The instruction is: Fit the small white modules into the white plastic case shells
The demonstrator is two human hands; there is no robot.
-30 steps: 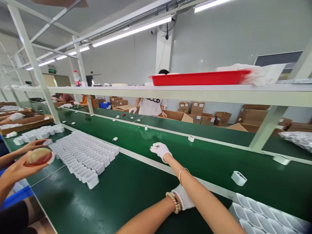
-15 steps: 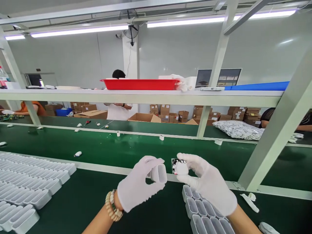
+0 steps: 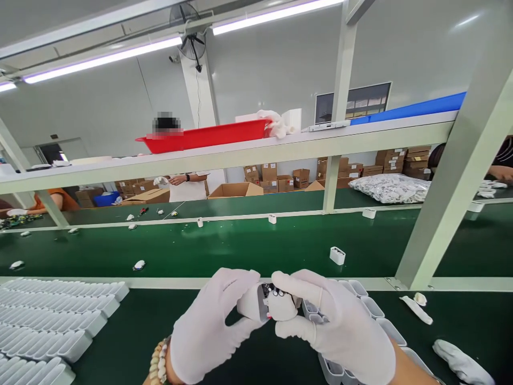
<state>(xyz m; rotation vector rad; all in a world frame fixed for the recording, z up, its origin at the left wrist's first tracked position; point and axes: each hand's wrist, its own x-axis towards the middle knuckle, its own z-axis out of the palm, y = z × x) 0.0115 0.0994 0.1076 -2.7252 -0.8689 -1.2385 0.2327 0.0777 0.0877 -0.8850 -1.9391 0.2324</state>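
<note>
My left hand (image 3: 212, 326), in a white glove, grips a small white plastic case (image 3: 249, 303) with its open end facing right. In my gloved right hand (image 3: 340, 323), thumb and fingers pinch a small circuit board with a rounded white part (image 3: 281, 306). The board's black edge is at the mouth of the case; how far in it sits I cannot tell. Below and behind my right hand stand rows of open white cases (image 3: 372, 307), partly covered by that hand. More rows of white cases (image 3: 60, 326) lie at the left.
A green conveyor belt (image 3: 232, 246) runs across, carrying a loose white case (image 3: 337, 255) and small white-topped pieces (image 3: 139, 265). A slanted metal post (image 3: 444, 208) rises at the right. White cloth pieces (image 3: 463, 361) lie lower right. A shelf holds a red tray (image 3: 208, 136).
My hands have come together, bringing the circuit board to the case's mouth. The view has tilted and shifted. Another white case now shows on the belt at the right.
</note>
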